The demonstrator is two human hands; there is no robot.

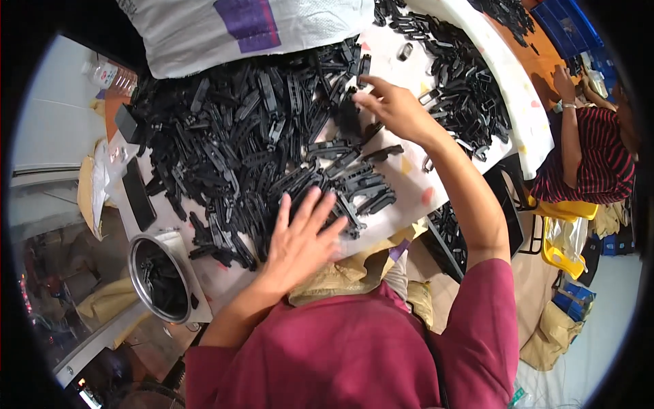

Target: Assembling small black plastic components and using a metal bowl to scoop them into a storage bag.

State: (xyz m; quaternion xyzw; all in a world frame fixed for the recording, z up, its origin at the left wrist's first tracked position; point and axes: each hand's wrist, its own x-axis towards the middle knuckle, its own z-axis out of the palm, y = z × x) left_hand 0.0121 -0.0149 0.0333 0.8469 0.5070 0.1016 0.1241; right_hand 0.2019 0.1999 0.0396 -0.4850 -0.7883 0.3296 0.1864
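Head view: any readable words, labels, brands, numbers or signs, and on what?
No text reads clearly.
Clear plastic bottle: label print too small.
Purple-marked white sack: no legible lettering.
Black parts: any markings too small to read.

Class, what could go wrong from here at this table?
Loose black parts lie near the edge of the table, by the left hand, so some might get swept off. The right hand is between these and another pile, so parts could mix. The metal bowl, near the left forearm, might get bumped.
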